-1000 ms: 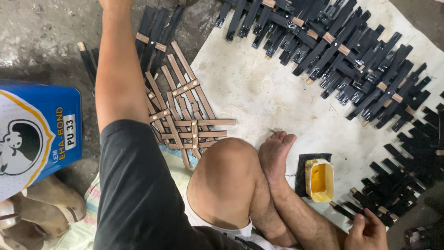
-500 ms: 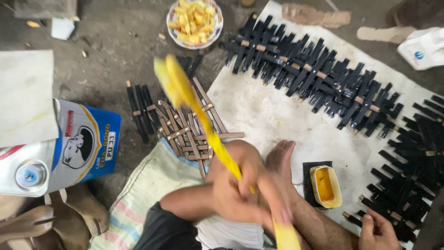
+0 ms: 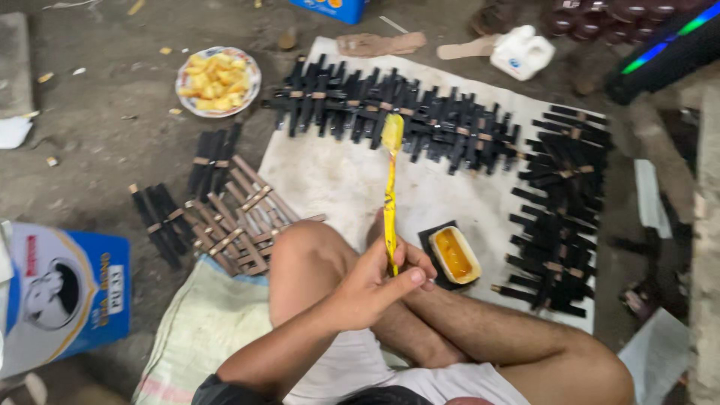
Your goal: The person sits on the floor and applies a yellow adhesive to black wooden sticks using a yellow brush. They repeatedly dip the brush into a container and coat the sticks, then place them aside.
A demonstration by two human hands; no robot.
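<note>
My left hand is closed around the handle of a yellow brush, held upright above my bent knee, bristle end pointing away from me. Just right of the hand, a small tub of yellow paste sits on a black pad. Rows of black-coated wooden stick bundles lie along the far and right sides of a white sheet. Bare brown stick bundles are piled left of my knee. My right hand is out of view.
A plate of yellow food pieces sits on the dirt floor at the far left. A blue tin stands at my left, a white jug at the back, and a woven sack lies under me.
My left arm pulled back from reaching out and now holds the yellow brush upright and still. The view has tilted up, and my right hand has left the frame.
</note>
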